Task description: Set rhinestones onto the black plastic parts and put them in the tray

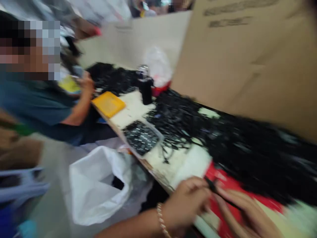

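Observation:
My left hand (187, 200), with a beaded bracelet at its wrist, is closed, its fingertips pinching near one end of a thin black strip (211, 185). My right hand (250, 211) grips the same strip, which runs back between its thumb and fingers. Motion blur hides the strip's exact kind. Under the hands lies a red plastic sheet (224, 177) on the table's edge. Beyond it spreads a big heap of similar black pieces (242, 152).
A clear tray (142, 137) of small black pieces, a yellow tray (109, 104) and a black bottle (145, 87) stand on the table. Below its edge hangs an open white sack (99, 185). A co-worker (49, 102) sits at the left. Cardboard (247, 66) walls the back.

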Demonstrator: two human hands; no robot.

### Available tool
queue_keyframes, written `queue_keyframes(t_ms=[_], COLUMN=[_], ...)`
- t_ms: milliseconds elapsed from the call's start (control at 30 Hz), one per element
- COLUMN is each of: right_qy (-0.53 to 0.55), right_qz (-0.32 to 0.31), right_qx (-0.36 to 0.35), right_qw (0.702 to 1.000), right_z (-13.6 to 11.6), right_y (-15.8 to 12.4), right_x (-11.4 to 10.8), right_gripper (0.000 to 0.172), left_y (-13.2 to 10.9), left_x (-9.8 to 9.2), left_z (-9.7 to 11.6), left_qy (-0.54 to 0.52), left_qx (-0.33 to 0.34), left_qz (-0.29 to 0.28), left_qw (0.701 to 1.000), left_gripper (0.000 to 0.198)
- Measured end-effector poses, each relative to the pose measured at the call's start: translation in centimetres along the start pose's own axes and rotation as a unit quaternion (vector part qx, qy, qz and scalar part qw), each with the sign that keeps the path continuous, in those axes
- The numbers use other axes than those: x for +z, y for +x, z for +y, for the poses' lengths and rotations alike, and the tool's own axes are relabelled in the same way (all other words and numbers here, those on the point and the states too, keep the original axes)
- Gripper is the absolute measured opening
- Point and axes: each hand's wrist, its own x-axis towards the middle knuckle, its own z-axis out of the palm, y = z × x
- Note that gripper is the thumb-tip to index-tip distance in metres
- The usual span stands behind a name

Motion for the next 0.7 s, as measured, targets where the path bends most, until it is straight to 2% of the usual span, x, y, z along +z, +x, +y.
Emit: queue_keyframes(t_ms=[67, 133, 300, 467, 700], right_qy=[-0.036, -0.031, -0.022, -0.030, -0.055], right_qz=[-0.031, -0.026, 0.005, 0.023, 0.042], right_qx=[-0.047, -0.068, -0.051, -0.078, -0.081], right_qw=[0.998, 0.997, 0.998, 0.996, 0.994], right_z=[-1.0, -1.6, -2.1, -2.6, -2.3], right_y=[-0.7, -1.1, -3.1, -5.8, -7.8], right_x=[-1.8, -2.3, -3.3, -5.3, -7.5], right_gripper=[0.010, 0.010, 0.012, 0.014, 0.010], left_y=[-0.2, -0.3, -1.5, -2.5, -3.4], left_x=[-0.1, -0.1, 1.2, 2.9, 5.3], left_z=[-0.4, -0.7, -1.9, -3.4, -4.9], left_qy=[0.033, 0.046, 0.043, 0.050, 0.041], left_qx=[0.003, -0.003, -0.045, -0.052, -0.068], left_qz=[0.000, -0.012, -0.005, -0.032, -0.018], left_qw=[0.999, 0.999, 0.998, 0.997, 0.997], left_gripper=[0.030, 0.030, 0.038, 0.038, 0.046])
